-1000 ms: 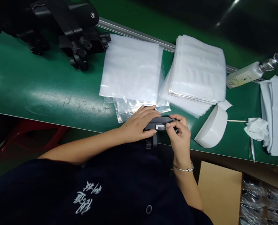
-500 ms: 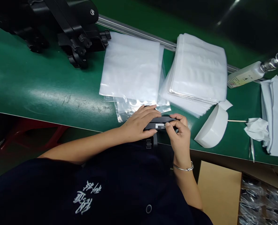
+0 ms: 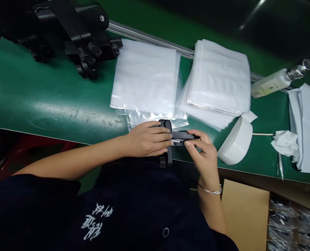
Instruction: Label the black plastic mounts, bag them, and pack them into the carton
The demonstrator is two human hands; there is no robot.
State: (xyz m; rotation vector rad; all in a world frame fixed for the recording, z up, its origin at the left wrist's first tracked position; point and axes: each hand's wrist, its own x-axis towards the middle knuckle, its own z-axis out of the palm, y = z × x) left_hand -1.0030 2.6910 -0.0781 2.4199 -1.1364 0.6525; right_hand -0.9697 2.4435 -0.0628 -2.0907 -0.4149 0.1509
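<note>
A black plastic device (image 3: 182, 135) with a narrow bar and a small printed label lies across the bench's front edge. At its left end a black crosspiece (image 3: 165, 123) sticks out above and below my fingers. My left hand (image 3: 148, 139) is wrapped over that left end, its fingers closed together and hiding part of the device. Between thumb and fingers, my right hand (image 3: 203, 148) pinches the bar's right end. Clear plastic bags (image 3: 144, 80) lie just beyond my left hand, and a thicker stack of bags (image 3: 220, 80) is farther right.
Black devices with knobs (image 3: 84, 52) stand at the upper left. On the right are a white curved piece (image 3: 236, 143), a cotton-tipped stick (image 3: 262, 134), crumpled tissue (image 3: 286, 143), tweezers (image 3: 280, 166), a pump bottle (image 3: 271, 83) and folded cloths (image 3: 307, 129). Below sits a cardboard box (image 3: 244, 216).
My left hand has slid left along the device, its fingers now flatter over the left end, uncovering the upper crosspiece. My right hand has shifted slightly right, still pinching the bar.
</note>
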